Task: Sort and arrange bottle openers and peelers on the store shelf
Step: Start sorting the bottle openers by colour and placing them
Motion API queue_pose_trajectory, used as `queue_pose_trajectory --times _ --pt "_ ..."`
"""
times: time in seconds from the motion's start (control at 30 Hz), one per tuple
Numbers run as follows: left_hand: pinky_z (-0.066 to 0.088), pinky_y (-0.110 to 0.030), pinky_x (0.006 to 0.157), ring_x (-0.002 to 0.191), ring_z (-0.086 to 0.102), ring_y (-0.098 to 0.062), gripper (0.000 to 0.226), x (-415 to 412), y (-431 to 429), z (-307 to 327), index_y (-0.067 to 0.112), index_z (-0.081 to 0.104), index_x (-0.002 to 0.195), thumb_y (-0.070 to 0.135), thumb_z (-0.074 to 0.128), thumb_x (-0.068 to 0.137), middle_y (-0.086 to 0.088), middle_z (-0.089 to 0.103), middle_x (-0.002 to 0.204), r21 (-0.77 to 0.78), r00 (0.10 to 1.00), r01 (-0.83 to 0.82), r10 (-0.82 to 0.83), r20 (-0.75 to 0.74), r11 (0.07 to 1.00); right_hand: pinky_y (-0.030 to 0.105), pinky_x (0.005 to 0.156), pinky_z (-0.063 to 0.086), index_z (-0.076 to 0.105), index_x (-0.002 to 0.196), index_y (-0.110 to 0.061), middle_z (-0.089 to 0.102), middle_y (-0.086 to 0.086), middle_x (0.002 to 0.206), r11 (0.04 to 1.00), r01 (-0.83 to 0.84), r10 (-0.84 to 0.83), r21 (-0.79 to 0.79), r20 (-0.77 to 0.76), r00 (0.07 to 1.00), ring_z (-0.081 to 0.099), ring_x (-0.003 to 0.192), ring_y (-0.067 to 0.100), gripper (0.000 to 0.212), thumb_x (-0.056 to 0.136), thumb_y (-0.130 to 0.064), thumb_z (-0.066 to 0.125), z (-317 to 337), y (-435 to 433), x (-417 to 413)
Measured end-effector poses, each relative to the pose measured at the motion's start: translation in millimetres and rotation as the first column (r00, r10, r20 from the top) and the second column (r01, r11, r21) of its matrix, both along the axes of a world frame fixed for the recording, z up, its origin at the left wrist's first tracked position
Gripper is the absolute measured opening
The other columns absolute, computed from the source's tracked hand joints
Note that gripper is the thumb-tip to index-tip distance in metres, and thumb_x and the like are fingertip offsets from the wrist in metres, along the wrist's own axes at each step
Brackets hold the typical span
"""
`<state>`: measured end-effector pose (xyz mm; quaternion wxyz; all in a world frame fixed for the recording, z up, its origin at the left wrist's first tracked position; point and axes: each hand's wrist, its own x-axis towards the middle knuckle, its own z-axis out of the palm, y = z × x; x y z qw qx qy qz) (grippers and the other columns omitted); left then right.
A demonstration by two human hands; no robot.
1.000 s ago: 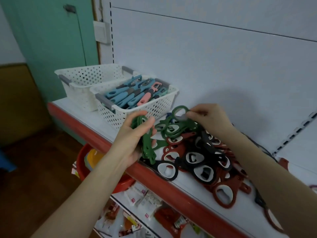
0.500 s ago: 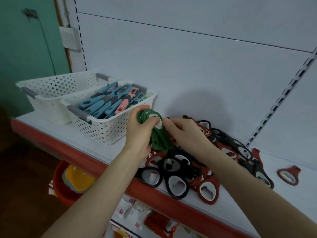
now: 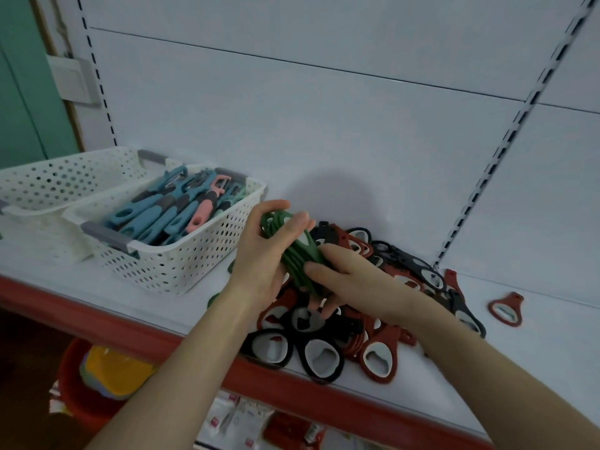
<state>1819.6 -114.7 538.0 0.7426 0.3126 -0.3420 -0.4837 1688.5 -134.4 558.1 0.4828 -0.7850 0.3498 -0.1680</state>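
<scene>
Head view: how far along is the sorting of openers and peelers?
Done: the peelers lie together in the nearer white basket. In hand: the left hand and right hand grip a stack of green openers. Left: the mixed pile of red and black openers on the shelf, plus a lone red opener to its right.

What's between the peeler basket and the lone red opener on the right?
Head view: the red-and-black opener pile, with the left hand and right hand holding green openers.
</scene>
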Motion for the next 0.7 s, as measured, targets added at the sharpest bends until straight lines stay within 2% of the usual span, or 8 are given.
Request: queue_pose_trajectory --times 0.07,0.13,0.2,0.27,0.37,0.5,0.57,0.7 --pt "0.057 -0.034 0.067 0.079 0.066 -0.020 0.030 -3 -3 -1 0.014 0.054 0.090 0.017 0.069 0.065 -0.010 0.066 0.077 -0.022 0.999 -0.047 0.047 0.001 0.999 0.026 0.068 0.058 0.050 0.101 -0.013 0.059 -0.001 0.086 0.998 -0.009 0.007 0.067 0.036 0.999 0.066 0.077 0.013 0.011 0.095 -0.021 0.050 -1 4 -1" --pt "0.054 -0.034 0.068 0.075 0.063 -0.019 0.030 -7 -5 -2 0.014 0.055 0.089 0.020 0.070 0.064 -0.010 0.063 0.075 -0.018 0.998 -0.058 0.058 0.017 0.998 0.026 0.071 0.058 0.051 0.097 -0.015 0.062 -0.002 0.085 0.998 0.017 -0.020 0.061 0.039 0.999 0.068 0.077 0.011 0.010 0.090 -0.017 0.058 -5 6 0" --pt "0.054 -0.034 0.072 0.083 0.062 -0.021 0.032 -8 -7 -2 0.015 0.055 0.092 0.023 0.068 0.064 -0.009 0.061 0.081 -0.013 0.999 0.014 -0.014 0.050 1.000 0.028 0.071 0.059 0.052 0.096 -0.009 0.064 0.003 0.084 0.995 0.058 -0.062 0.077 0.050 0.997 0.068 0.074 0.014 0.010 0.089 -0.010 0.059 -8 5 -1" --pt "0.054 -0.032 0.076 0.095 0.061 -0.022 0.033 -4 -7 0 0.018 0.056 0.098 0.024 0.064 0.066 -0.011 0.060 0.092 -0.006 0.982 0.162 -0.161 0.093 0.987 0.024 0.069 0.058 0.053 0.100 -0.004 0.064 0.007 0.085 0.984 0.062 -0.078 0.169 0.093 0.993 0.067 0.071 0.014 0.011 0.090 -0.006 0.056 -6 4 -7" --pt "0.056 -0.036 0.079 0.097 0.063 -0.026 0.036 5 -9 4 0.023 0.060 0.104 0.016 0.061 0.068 -0.010 0.061 0.097 -0.011 0.929 0.335 -0.328 0.173 0.942 0.018 0.063 0.055 0.055 0.099 -0.009 0.065 0.006 0.085 0.956 0.078 -0.126 0.284 0.154 0.980 0.067 0.068 0.011 0.010 0.092 -0.005 0.051 2 5 -19" --pt "0.056 -0.034 0.079 0.099 0.065 -0.026 0.047 -1 -20 0 0.040 0.062 0.108 0.023 0.078 0.067 -0.008 0.066 0.102 -0.013 0.894 0.354 -0.334 0.299 0.935 0.020 0.066 0.057 0.051 0.107 -0.007 0.063 0.008 0.090 0.949 0.111 -0.156 0.294 0.133 0.979 0.067 0.070 0.013 0.014 0.093 -0.011 0.049 9 7 -29" --pt "0.054 -0.035 0.083 0.101 0.064 -0.027 0.051 -7 -24 -1 0.049 0.060 0.109 0.027 0.078 0.066 -0.013 0.065 0.106 -0.019 0.861 0.371 -0.336 0.381 0.929 0.020 0.064 0.056 0.050 0.108 -0.009 0.063 0.008 0.087 0.953 0.149 -0.179 0.263 0.092 0.980 0.066 0.069 0.013 0.015 0.094 -0.013 0.048 10 10 -34" --pt "0.056 -0.044 0.080 0.096 0.063 -0.038 0.036 -23 -28 -1 0.032 0.067 0.100 0.025 0.075 0.066 -0.016 0.063 0.098 -0.033 0.866 0.350 -0.310 0.391 0.936 0.021 0.065 0.056 0.054 0.105 -0.014 0.063 0.007 0.086 0.936 0.235 -0.269 0.263 0.101 0.958 0.067 0.069 0.016 0.013 0.093 -0.016 0.050 7 14 -48"
